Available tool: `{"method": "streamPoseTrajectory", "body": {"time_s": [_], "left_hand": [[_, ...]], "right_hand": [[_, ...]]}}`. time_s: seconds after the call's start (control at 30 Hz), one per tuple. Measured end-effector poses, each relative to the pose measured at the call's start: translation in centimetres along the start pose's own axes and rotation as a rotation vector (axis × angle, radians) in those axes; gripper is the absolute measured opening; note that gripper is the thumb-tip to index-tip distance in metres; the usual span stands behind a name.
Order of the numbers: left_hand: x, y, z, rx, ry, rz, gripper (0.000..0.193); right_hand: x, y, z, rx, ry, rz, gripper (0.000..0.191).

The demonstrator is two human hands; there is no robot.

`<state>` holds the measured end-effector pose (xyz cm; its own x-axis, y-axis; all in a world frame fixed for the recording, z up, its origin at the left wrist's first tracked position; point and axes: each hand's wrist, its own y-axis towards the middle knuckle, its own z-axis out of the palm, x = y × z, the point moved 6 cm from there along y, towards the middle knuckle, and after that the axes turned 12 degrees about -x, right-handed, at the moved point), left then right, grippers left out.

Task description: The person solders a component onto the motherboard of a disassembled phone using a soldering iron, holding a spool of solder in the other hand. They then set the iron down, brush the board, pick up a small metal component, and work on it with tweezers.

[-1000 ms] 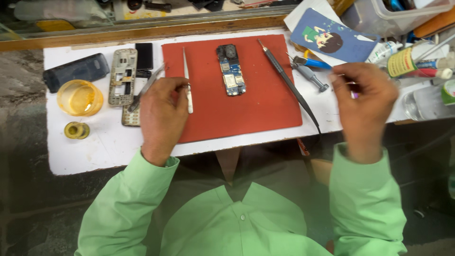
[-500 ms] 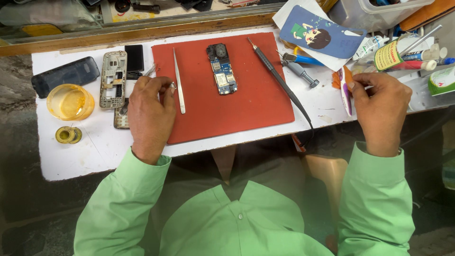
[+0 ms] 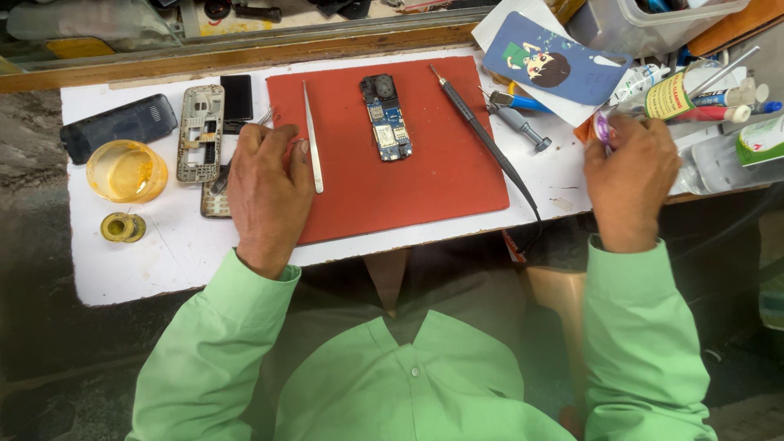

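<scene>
My left hand (image 3: 265, 192) lies knuckles-up, fingers curled, on the red rubber mat (image 3: 392, 163) beside slim steel tweezers (image 3: 313, 147); right hand (image 3: 629, 175) pinches a small purple-white object (image 3: 602, 128)

A circuit board (image 3: 386, 120) lies on the mat (image 3: 384, 180), with tweezers (image 3: 312, 139) to its left and a soldering iron (image 3: 478, 135) to its right. Left of the mat, on the surface (image 3: 171, 253), sit a phone frame (image 3: 201, 132), a dish (image 3: 126, 170) and a solder spool (image 3: 123, 227).

Steel tweezers (image 3: 312, 139) flat on red mat (image 3: 441, 184); small purple item (image 3: 603, 128) pinched upright.
</scene>
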<state>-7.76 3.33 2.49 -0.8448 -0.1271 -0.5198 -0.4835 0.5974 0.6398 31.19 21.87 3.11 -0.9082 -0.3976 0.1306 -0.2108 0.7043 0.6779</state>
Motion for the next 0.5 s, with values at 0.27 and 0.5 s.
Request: {"method": "streamPoseTrajectory", "body": {"time_s": [0.27,0.5], "left_hand": [[-3.3,-0.9,-0.5,-0.034,-0.084,0.172,0.022],[-8.4,-3.7,1.5,0.218,-0.19,0.224,0.044]], "right_hand": [[-0.4,0.7,-5.4,0.035,0.022,-0.033,0.031],[-2.3,1.9,-10.1,-0.111,0.451,0.294,0.024]]}}
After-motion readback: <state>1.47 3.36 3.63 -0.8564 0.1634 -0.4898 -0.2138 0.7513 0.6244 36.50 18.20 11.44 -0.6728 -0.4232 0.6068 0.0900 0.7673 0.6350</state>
